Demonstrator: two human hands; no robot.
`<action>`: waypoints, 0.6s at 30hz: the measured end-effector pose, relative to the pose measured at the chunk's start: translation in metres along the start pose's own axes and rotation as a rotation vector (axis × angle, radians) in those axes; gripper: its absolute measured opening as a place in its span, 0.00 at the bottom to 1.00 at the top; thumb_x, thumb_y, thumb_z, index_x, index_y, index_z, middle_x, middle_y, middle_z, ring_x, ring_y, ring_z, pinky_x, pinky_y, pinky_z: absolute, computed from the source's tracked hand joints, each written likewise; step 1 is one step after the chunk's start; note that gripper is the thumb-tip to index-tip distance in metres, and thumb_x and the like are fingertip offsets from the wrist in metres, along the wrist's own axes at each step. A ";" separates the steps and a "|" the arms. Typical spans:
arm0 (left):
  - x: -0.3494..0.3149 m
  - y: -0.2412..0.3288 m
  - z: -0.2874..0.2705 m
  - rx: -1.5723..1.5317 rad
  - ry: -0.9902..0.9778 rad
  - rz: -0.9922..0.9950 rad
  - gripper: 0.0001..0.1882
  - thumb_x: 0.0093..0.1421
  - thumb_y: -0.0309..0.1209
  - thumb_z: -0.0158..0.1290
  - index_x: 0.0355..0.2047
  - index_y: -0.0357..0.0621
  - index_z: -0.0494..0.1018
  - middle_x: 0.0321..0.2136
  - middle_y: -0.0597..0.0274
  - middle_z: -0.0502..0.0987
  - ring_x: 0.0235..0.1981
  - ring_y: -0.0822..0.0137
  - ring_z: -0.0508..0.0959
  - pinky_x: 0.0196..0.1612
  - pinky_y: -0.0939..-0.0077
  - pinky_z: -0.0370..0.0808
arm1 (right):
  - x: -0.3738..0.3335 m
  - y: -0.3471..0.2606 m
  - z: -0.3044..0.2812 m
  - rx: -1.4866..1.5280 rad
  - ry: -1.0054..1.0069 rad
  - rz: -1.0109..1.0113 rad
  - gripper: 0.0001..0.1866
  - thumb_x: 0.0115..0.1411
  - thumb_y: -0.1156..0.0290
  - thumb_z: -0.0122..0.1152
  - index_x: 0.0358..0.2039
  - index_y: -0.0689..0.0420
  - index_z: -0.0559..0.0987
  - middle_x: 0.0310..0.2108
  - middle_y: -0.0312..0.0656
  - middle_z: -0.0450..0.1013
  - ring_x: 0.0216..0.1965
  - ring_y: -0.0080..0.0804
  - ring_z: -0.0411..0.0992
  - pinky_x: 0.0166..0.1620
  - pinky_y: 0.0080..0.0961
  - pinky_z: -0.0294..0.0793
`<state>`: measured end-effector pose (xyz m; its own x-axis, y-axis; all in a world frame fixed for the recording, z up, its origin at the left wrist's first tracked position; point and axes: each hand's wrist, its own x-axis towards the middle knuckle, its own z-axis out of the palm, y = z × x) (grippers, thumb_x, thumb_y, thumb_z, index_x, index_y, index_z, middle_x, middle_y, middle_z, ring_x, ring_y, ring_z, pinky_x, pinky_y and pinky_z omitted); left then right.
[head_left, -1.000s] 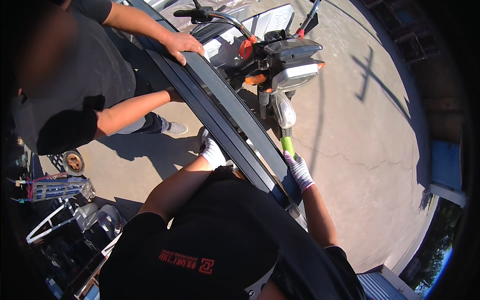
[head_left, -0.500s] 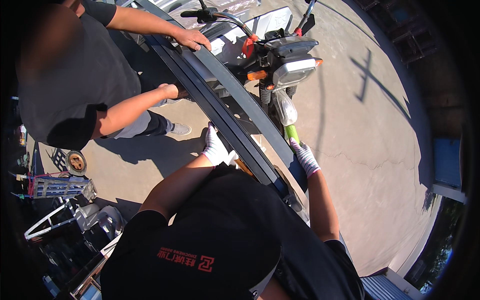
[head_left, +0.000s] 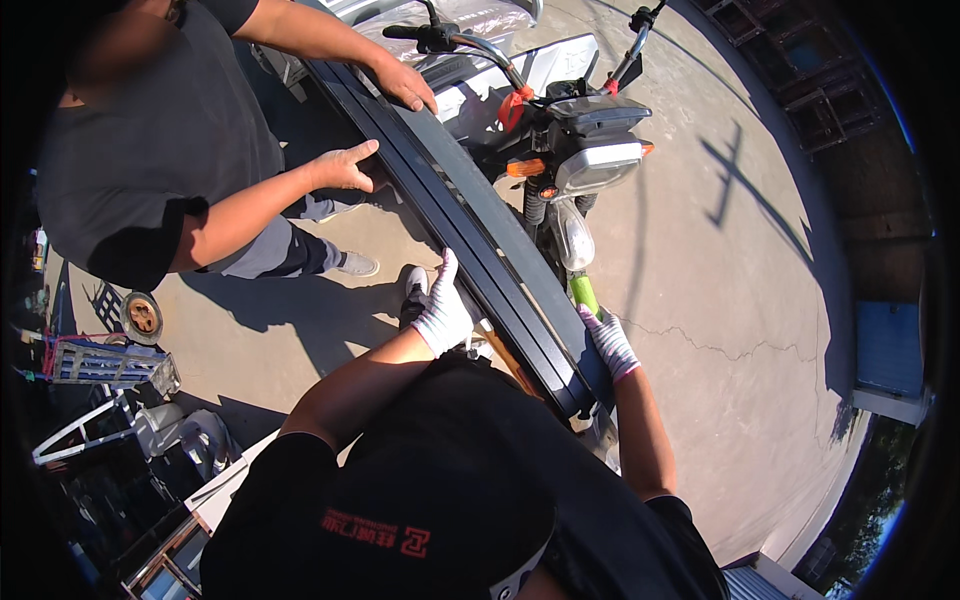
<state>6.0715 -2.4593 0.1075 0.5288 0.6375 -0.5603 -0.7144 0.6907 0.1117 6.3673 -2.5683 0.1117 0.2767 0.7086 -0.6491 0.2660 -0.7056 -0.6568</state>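
My left hand (head_left: 443, 318), in a striped white glove, is against the left edge of a long dark metal profile (head_left: 440, 225). Its thumb points up along that edge; the other fingers are mostly hidden. My right hand (head_left: 610, 345), gloved alike, grips the outer edge of a flat dark metal strip (head_left: 500, 205) lying alongside the profile. A narrow gap shows between the two pieces. Across from me, a co-worker's far hand (head_left: 405, 85) rests on the strip. The co-worker's nearer hand (head_left: 345, 168) is open beside the profile.
A motorcycle (head_left: 598, 170) stands just beyond the strip, with a lime-green piece (head_left: 585, 293) close to my right hand. Left on the concrete are a small rusty-hubbed wheel (head_left: 142, 318) and a blue-and-grey slatted frame (head_left: 105, 362). A blue panel (head_left: 890, 345) is at far right.
The strip and profile have come closer together, narrowing the gap. The co-worker's nearer hand has come up from the profile's side and opened. My left hand sits slightly lower and further right.
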 end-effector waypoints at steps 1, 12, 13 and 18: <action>0.000 -0.001 -0.001 -0.005 -0.047 0.034 0.34 0.65 0.62 0.49 0.58 0.49 0.69 0.54 0.57 0.76 0.56 0.52 0.75 0.62 0.48 0.70 | 0.000 0.000 0.001 0.018 -0.017 0.015 0.32 0.62 0.42 0.64 0.48 0.62 0.77 0.24 0.30 0.69 0.23 0.18 0.63 0.28 0.23 0.66; 0.020 0.000 -0.043 0.021 -0.003 0.016 0.38 0.65 0.65 0.45 0.61 0.47 0.67 0.55 0.54 0.75 0.58 0.52 0.73 0.63 0.46 0.69 | -0.006 -0.004 0.001 0.090 -0.017 0.015 0.32 0.62 0.43 0.66 0.50 0.61 0.77 0.23 0.28 0.70 0.21 0.16 0.63 0.26 0.21 0.65; 0.019 0.001 -0.043 0.046 0.050 0.010 0.38 0.65 0.65 0.45 0.61 0.47 0.67 0.55 0.54 0.75 0.58 0.52 0.73 0.63 0.46 0.68 | -0.005 -0.003 0.000 0.089 -0.014 0.025 0.32 0.62 0.43 0.66 0.51 0.61 0.77 0.23 0.29 0.70 0.21 0.16 0.63 0.26 0.21 0.65; -0.001 0.013 -0.042 0.148 0.061 -0.132 0.35 0.63 0.65 0.50 0.50 0.45 0.75 0.48 0.56 0.78 0.52 0.54 0.77 0.59 0.54 0.73 | -0.001 0.002 -0.004 0.139 -0.003 0.012 0.33 0.61 0.42 0.65 0.49 0.62 0.78 0.25 0.31 0.71 0.23 0.18 0.65 0.29 0.22 0.67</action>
<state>6.0427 -2.4655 0.0756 0.5815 0.5190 -0.6265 -0.5633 0.8125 0.1502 6.3706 -2.5703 0.1128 0.2761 0.7002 -0.6584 0.1318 -0.7061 -0.6957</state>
